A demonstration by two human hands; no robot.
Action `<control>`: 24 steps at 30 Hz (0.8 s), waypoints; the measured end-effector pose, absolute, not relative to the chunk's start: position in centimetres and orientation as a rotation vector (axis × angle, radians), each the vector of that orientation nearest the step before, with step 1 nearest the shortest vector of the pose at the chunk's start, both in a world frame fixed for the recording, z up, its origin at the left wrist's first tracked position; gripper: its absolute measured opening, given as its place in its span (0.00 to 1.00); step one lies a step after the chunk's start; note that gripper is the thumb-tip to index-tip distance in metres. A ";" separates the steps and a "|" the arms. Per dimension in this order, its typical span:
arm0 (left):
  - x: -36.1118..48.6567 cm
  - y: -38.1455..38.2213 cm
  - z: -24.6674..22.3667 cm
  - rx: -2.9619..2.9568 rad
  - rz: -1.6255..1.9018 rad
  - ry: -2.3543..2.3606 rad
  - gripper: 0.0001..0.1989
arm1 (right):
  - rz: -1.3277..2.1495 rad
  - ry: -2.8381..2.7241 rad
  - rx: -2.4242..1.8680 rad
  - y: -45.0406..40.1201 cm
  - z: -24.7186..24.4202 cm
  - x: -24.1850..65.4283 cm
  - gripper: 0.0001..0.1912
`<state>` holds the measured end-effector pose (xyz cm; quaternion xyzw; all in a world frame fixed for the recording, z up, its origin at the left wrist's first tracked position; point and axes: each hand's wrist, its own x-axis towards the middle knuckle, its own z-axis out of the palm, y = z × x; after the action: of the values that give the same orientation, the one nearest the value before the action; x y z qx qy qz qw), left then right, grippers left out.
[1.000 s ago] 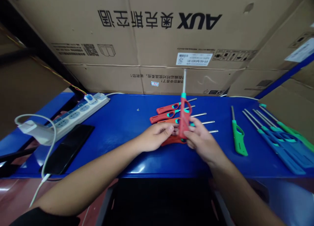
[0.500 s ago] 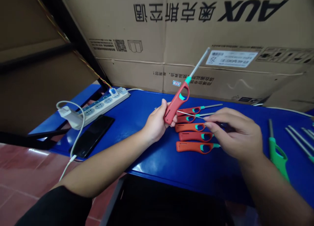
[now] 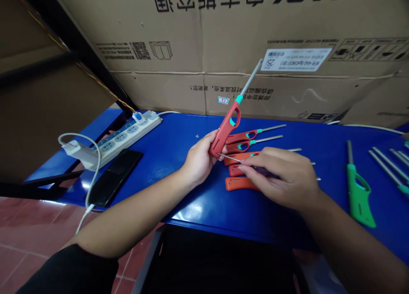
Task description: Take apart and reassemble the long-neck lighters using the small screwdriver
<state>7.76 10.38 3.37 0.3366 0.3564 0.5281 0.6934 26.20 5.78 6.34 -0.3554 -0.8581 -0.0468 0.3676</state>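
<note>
Rn, red lighter [image 3: 224,133] in L grip [image 3: 200,158].

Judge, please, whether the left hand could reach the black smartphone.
Probably yes: the smartphone lies uncovered beside the left forearm, though the left hand would first have to put down its red lighter.

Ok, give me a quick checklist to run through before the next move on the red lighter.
1. Left hand gripping the held red lighter: ok.
2. Right hand holding the thin metal tool: ok.
3. Tool tip at the lower end of the lighter's handle: ok.
4. Tip properly seated there: cannot tell, too small.
5. Clear view of all the lighters on the table: not ok, right hand hides some partly.
6. Phone away from both hands: ok.
</note>
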 end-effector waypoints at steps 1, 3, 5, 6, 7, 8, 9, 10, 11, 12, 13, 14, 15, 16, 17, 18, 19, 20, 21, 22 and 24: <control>7.8 10.4 3.1 0.758 1.201 0.809 0.13 | -0.151 -2.232 -0.935 5.6 6.3 26.1 0.05; 7.9 10.4 2.4 0.802 1.260 0.835 0.12 | -0.226 -2.248 -1.013 5.1 6.3 25.9 0.08; 7.9 10.4 1.7 0.885 1.317 0.831 0.12 | -0.256 -2.192 -1.092 4.6 6.3 25.5 0.11; 7.9 10.4 1.4 0.923 1.338 0.817 0.12 | -0.230 -2.142 -1.118 4.4 6.2 25.3 0.11; 7.9 10.4 1.1 0.950 1.352 0.805 0.12 | -0.179 -2.086 -1.133 4.3 6.1 25.1 0.10; 7.9 10.4 1.0 0.963 1.363 0.799 0.12 | -0.122 -2.032 -1.137 4.3 6.0 25.0 0.10; 7.9 10.4 0.9 0.966 1.372 0.801 0.13 | -0.069 -1.985 -1.133 4.4 5.8 24.9 0.10; 8.0 10.4 0.9 0.958 1.382 0.809 0.13 | -0.030 -1.948 -1.120 4.6 5.6 24.9 0.10; 8.0 10.5 1.0 0.940 1.389 0.819 0.12 | -0.001 -1.935 -1.093 4.9 5.4 24.9 0.12; 8.0 10.5 1.1 0.913 1.389 0.824 0.12 | 0.018 -1.951 -1.043 5.2 5.3 25.1 0.13; 8.1 10.5 1.2 0.878 1.383 0.825 0.12 | 0.029 -1.985 -0.978 5.4 5.1 25.2 0.14; 8.1 10.5 1.4 0.836 1.374 0.820 0.12 | 0.033 -2.027 -0.917 5.6 5.0 25.3 0.14; 8.1 10.6 1.5 0.792 1.361 0.813 0.12 | 0.027 -2.063 -0.876 5.7 4.9 25.5 0.15; 8.2 10.6 1.6 0.753 1.347 0.808 0.12 | 0.004 -2.088 -0.868 5.8 4.9 25.6 0.16; 8.2 10.5 1.8 0.723 1.332 0.802 0.13 | -0.032 -2.095 -0.902 5.7 4.9 25.7 0.16; 8.3 10.5 1.9 0.701 1.320 0.797 0.13 | -0.077 -2.087 -0.965 5.7 4.9 25.7 0.16; 8.3 10.4 2.0 0.686 1.307 0.789 0.14 | -0.123 -2.071 -1.032 5.6 5.0 25.8 0.15; 8.3 10.3 2.1 0.681 1.297 0.778 0.15 | -0.158 -2.053 -1.082 5.6 5.0 25.8 0.13; 8.4 10.2 2.1 0.679 1.287 0.765 0.16 | -0.177 -2.037 -1.109 5.5 5.1 25.7 0.11; 8.4 10.1 2.2 0.677 1.275 0.752 0.17 | -0.183 -2.033 -1.105 5.5 5.1 25.7 0.10; 8.4 9.9 2.3 0.658 1.234 0.733 0.19 | -0.169 -2.066 -1.017 5.5 5.1 25.5 0.10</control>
<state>8.43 9.93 2.32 0.2958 0.3296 0.5550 0.7041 25.48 5.50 5.08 -0.4028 -0.8183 -0.0668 0.4047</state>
